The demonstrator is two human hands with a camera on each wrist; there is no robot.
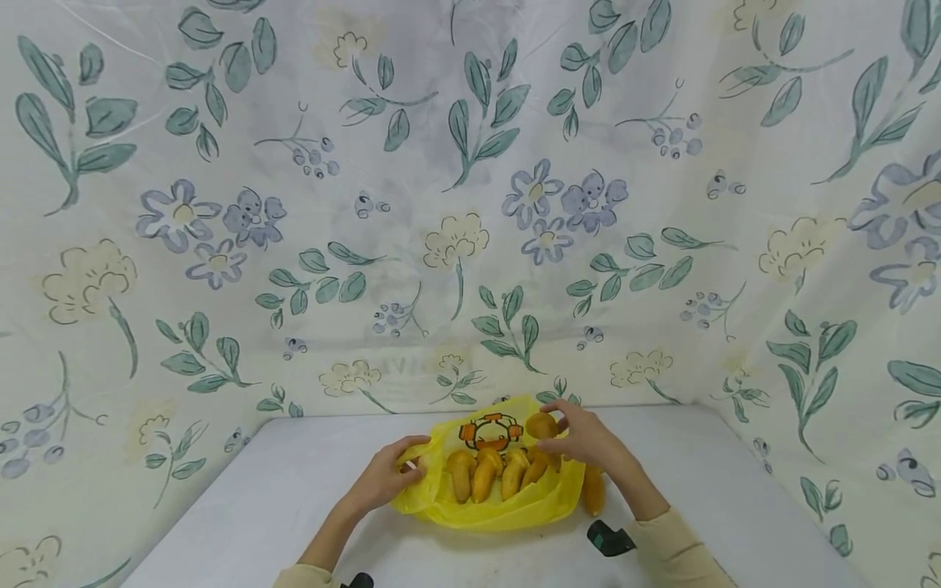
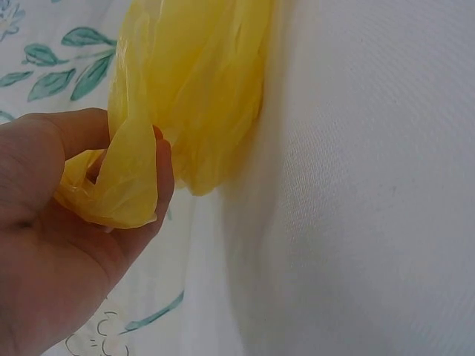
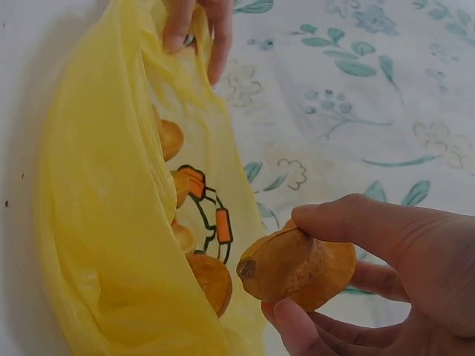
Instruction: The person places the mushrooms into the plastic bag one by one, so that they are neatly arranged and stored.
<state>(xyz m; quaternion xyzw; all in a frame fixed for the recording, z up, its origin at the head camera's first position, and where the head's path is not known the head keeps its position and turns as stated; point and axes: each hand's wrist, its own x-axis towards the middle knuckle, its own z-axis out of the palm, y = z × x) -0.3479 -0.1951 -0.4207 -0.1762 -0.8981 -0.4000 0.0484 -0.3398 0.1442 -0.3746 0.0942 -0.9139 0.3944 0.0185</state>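
Observation:
A yellow plastic bag with an orange and black cartoon print lies with its mouth spread. Inside it, several orange-brown mushrooms lie in a row. My left hand grips the bag's left edge, thin plastic bunched between thumb and fingers. Over the bag's right side, my right hand holds one mushroom between thumb and fingertips, its dark-tipped end turned to the bag. The bag's front wall partly hides the mushrooms inside in the right wrist view.
Another orange-brown piece lies on the white table just right of the bag, partly covered by it. A black device shows by the right forearm. A floral curtain hangs behind and along the sides.

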